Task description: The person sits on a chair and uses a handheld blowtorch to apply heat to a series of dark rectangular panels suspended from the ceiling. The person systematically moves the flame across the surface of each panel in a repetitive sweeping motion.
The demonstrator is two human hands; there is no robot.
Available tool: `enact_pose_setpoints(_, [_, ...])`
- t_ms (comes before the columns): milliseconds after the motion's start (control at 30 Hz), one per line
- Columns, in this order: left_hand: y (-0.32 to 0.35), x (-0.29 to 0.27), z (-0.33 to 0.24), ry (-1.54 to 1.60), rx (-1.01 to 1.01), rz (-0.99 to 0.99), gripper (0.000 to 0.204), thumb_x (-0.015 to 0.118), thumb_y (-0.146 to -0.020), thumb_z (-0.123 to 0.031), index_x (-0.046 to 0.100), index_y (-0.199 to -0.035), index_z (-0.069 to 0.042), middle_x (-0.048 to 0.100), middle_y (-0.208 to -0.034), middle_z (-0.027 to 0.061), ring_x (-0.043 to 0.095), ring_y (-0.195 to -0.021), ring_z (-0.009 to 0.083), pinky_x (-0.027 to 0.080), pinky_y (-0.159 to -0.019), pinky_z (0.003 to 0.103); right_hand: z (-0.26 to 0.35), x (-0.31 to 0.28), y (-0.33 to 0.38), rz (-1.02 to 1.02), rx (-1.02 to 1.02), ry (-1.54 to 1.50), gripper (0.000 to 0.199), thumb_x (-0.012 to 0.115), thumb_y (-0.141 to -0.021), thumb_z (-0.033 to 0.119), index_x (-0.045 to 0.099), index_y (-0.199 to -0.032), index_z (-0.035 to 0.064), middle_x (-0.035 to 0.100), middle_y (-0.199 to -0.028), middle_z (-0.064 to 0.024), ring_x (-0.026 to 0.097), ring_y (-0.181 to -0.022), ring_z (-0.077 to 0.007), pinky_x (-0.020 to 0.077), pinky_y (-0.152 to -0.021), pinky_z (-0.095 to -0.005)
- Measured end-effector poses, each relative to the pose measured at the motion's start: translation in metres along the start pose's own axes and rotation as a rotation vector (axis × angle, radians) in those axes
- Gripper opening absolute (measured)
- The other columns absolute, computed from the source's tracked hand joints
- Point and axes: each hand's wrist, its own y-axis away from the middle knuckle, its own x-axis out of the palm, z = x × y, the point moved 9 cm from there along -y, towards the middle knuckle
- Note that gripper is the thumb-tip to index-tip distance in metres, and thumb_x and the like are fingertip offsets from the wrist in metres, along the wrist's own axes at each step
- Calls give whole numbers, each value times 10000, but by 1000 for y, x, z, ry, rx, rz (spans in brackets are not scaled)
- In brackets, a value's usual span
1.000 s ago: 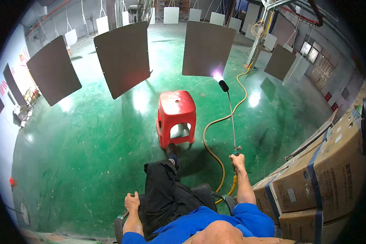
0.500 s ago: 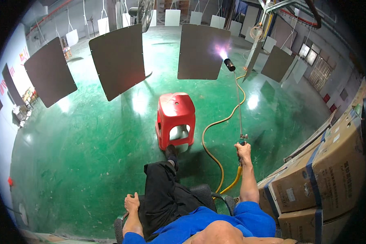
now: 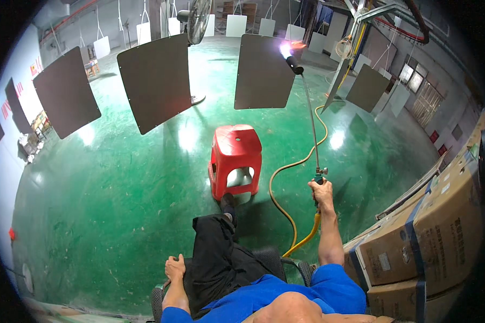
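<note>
My right hand [image 3: 321,194] is wrapped around the handle of a gas torch [image 3: 311,116], its long thin pipe pointing up and away. From the torch's black nozzle [image 3: 295,65] a violet-white flame [image 3: 286,50] with an orange tail burns at the upper right edge of a dark hanging panel [image 3: 264,75]. A yellow-brown hose [image 3: 272,185] runs from the handle's lower end. My left hand [image 3: 174,267] rests with curled fingers at the front of the chair's left armrest [image 3: 157,301], beside my thigh; its grip is partly hidden.
Ahead stands a red plastic stool [image 3: 237,141], my foot against its base. More dark panels [image 3: 155,81] hang to the left and right. Behind are a standing fan [image 3: 198,21] and several pale panels [image 3: 236,26]. Cardboard boxes [image 3: 390,253] are stacked at my right. The floor is green.
The torch nozzle has swung up and left, bringing the flame to the panel's upper right edge. My right hand has risen slightly; my left hand has stayed in place.
</note>
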Motion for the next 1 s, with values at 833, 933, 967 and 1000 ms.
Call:
enact_pose_setpoints(833, [-1, 0, -1, -26, 0, 15, 496, 626, -834, -497, 674, -1048, -52, 665, -1050, 203, 632, -996, 389, 487, -871, 488, -92, 23, 51, 112, 21, 375, 285, 730, -656, 206, 623, -804, -13, 597, -654, -55, 569, -607, -163, 465, -583, -348])
enact_pose_setpoints(933, [-1, 1, 5, -19, -17, 17, 497, 622, -835, -499, 672, -1054, -56, 662, -1065, 198, 629, -1007, 386, 484, -881, 485, -89, 23, 53, 80, 47, 422, 318, 727, -634, 228, 635, -812, -19, 626, -680, -94, 600, -649, -195, 487, -634, -367])
enact_pose_setpoints(967, [-2, 2, 4, -18, -15, 21, 497, 620, -836, -500, 672, -1056, -57, 661, -1071, 197, 627, -1011, 385, 483, -885, 483, -91, 21, 52, 75, 54, 413, 313, 726, -634, 229, 637, -811, -14, 629, -681, -97, 602, -647, -197, 487, -634, -368])
enact_pose_setpoints(1000, [-2, 3, 3, -17, -13, 26, 502, 614, -838, -504, 669, -1062, -58, 659, -1079, 195, 625, -1018, 384, 481, -889, 482, -94, 18, 50, 71, 60, 404, 309, 725, -634, 230, 640, -810, -9, 632, -682, -101, 605, -646, -200, 488, -635, -369])
